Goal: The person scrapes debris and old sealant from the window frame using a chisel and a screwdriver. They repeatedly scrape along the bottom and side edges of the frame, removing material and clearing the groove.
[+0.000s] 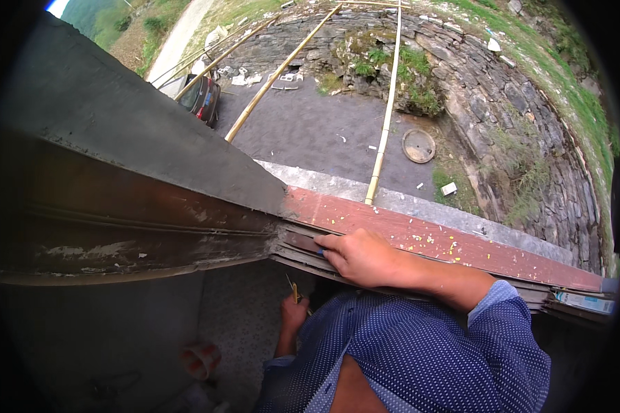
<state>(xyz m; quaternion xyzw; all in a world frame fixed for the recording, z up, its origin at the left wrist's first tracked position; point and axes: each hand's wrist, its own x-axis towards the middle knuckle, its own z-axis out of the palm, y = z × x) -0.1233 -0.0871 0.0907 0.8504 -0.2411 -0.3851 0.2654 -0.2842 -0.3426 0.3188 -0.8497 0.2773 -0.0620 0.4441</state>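
Observation:
My right hand (357,256) rests on the window frame's metal track (530,297), fingers bent over a flat brown piece (297,239) at the sill's left end; a small blue bit shows under my fingertips, too small to name. Below the sill, my left hand (294,311) is closed round a yellow-handled tool (295,292) with a thin metal tip pointing up. A reddish sill (372,224) with yellow and white specks runs beside the track. To the left, the grey plastered reveal (151,138) meets a stained brown frame (117,213).
Outside below are bamboo poles (387,138), a parked vehicle (203,103), a round lid (418,146), a stone wall (530,138) and a gravel yard (303,127). Inside, an orange-and-white object (200,358) sits at lower left. A light blue package (583,301) lies at the sill's right end.

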